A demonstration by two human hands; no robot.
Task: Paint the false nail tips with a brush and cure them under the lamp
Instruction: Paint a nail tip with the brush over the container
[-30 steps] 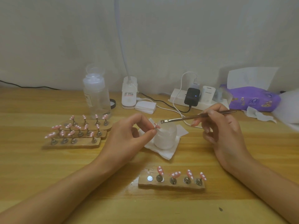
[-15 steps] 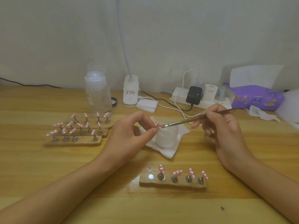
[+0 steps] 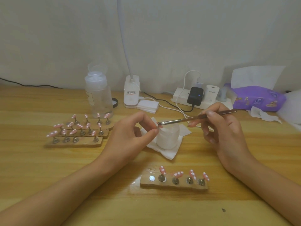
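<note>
Left racks: three wooden racks point(image 3: 81, 145) are sitting close together on the table point(image 3: 40, 176), each carrying pink, white-dotted nail tips point(image 3: 73, 132) on little metal stands.
Bottle: a clear bottle point(image 3: 98, 95) is standing upright just behind those racks.
Lamp: the lamp point(image 3: 131, 95) is standing by the wall on its white base, its thin neck rising out of the top of the view.
Left hand: the left hand point(image 3: 130, 137) is pinching one nail tip point(image 3: 159, 127) between thumb and forefinger, with the other fingers curling in loosely.
Held nail tip: it is hovering over the left rim of the jar (pink, but too small to say which way it is pointing).
Jar: a white jar point(image 3: 168, 137) is sitting on a folded tissue point(image 3: 169, 154) between the two hands.
Near rack: a fourth rack point(image 3: 179, 186) is lying nearest the person, holding four dotted tips and showing one bare silver spot at its left end.
Brush: the brush point(image 3: 187, 119) is lying almost level, sloping down from upper right to lower left. Its dark flat bristles are pointing left and meeting the held tip, and its thin brownish handle is sticking out past the knuckles to the right.
Right hand: the right hand point(image 3: 224, 128) is gripping the brush handle like a pen, fingers curling round it.
Far right: a purple tissue pack point(image 3: 260, 99) is lying by the wall.
</note>
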